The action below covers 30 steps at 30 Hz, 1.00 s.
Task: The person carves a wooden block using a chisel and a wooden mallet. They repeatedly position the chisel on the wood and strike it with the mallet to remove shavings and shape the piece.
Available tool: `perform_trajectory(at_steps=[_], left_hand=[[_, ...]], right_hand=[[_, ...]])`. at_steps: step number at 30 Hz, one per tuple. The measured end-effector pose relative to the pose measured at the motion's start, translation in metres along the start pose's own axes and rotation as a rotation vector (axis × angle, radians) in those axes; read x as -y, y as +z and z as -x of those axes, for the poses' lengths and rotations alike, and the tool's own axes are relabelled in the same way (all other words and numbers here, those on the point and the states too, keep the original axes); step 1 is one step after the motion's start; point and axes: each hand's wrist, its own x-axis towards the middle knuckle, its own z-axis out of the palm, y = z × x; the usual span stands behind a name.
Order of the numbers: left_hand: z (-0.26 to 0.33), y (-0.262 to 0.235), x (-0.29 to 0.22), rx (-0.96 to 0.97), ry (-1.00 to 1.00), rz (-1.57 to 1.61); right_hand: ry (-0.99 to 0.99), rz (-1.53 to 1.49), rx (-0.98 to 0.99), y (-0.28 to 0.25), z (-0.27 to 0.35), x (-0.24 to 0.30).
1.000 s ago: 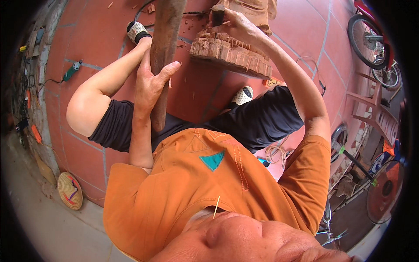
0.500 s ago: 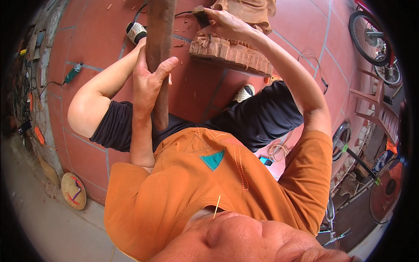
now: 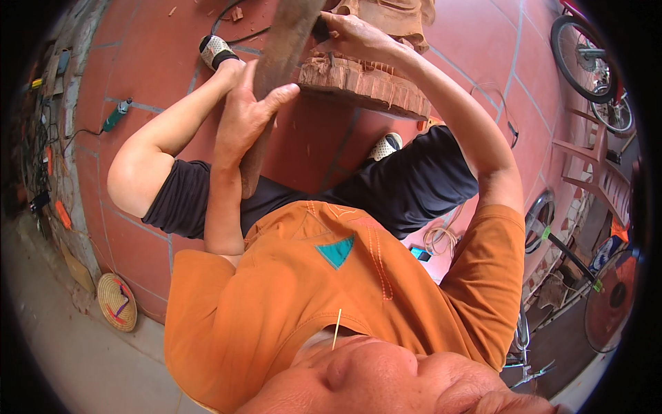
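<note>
Head view: a person seated on a red tiled floor works one carved block of reddish wood, which rests on the tiles just beyond the knees, its ribbed lower edge facing the camera. The left hand is wrapped about one long, dark wooden mallet, thumb and fingers closed round the shaft, whose upper end slants toward the top of the carving. The right hand is pressed against the carving's upper part, fingers curled shut around a dark tool handle; what sort of blade it carries cannot be told, as the mallet and fingers hide it.

Two slippered feet show, one left of the mallet and one under the block. Small wood chips lie scattered on the tiles around the carving. One green power tool lies with its cord well to the left near a wall, and one woven conical hat sits at the lower left edge of the tiles. Two bicycle wheels stand at the upper right, beside one pink plastic chair. One coil of pale cord lies near the right knee.
</note>
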Motion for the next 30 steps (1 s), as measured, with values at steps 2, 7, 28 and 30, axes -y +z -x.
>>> perform_trajectory(at_steps=[2,7,28,30], left_hand=[[0.007,-0.003,-0.018,-0.096,0.041,0.107],[0.006,-0.014,-0.047,-0.245,0.253,0.249],[-0.003,-0.021,-0.005,-0.006,-0.036,0.067],[-0.005,-0.022,-0.005,0.000,-0.033,0.077]], right_hand=[[0.005,0.066,-0.035,0.007,-0.001,0.005],[0.111,0.086,0.054,0.000,-0.003,0.018],[0.089,-0.325,0.103,-0.009,0.025,-0.013],[0.096,-0.337,-0.004,0.004,0.025,-0.020]])
